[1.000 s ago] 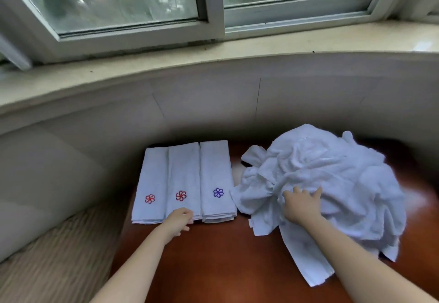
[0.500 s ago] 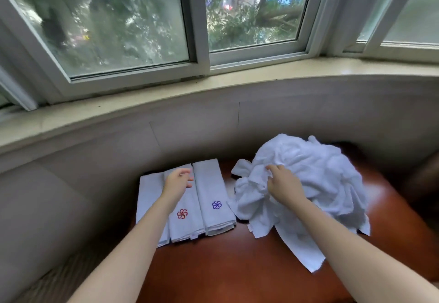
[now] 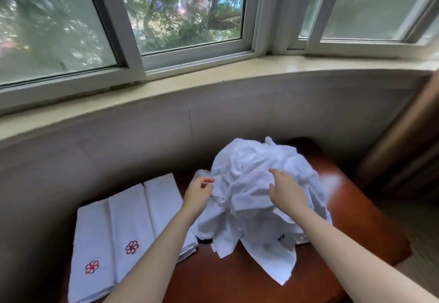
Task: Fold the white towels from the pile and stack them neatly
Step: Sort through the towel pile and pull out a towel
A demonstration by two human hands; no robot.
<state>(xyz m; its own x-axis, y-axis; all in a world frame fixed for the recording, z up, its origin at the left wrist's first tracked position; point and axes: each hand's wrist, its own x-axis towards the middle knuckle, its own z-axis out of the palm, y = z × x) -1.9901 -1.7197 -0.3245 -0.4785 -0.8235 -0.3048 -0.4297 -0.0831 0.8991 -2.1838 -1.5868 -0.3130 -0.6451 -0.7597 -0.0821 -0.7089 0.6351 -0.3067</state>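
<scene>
A crumpled pile of white towels [image 3: 259,167] lies on the right half of a brown wooden table [image 3: 351,210]. My left hand [image 3: 198,192] is at the pile's left edge, its thumb and fingers curled and pinching a fold of towel. My right hand [image 3: 287,190] rests on top of the pile with its fingers stretched out. Three folded white towels [image 3: 128,222] lie side by side at the table's left. Two show red flower embroidery, and my left forearm crosses the near end of the third.
A curved grey wall [image 3: 142,141] and a pale window sill [image 3: 213,77] close off the table's far side. A brown wooden upright [image 3: 403,146] stands at the right. One loose towel corner [image 3: 282,269] hangs toward the table's front edge.
My left hand left the folded towels and moved right to the pile's left edge. My right hand shifted further right across the top of the pile. The view tilted upward.
</scene>
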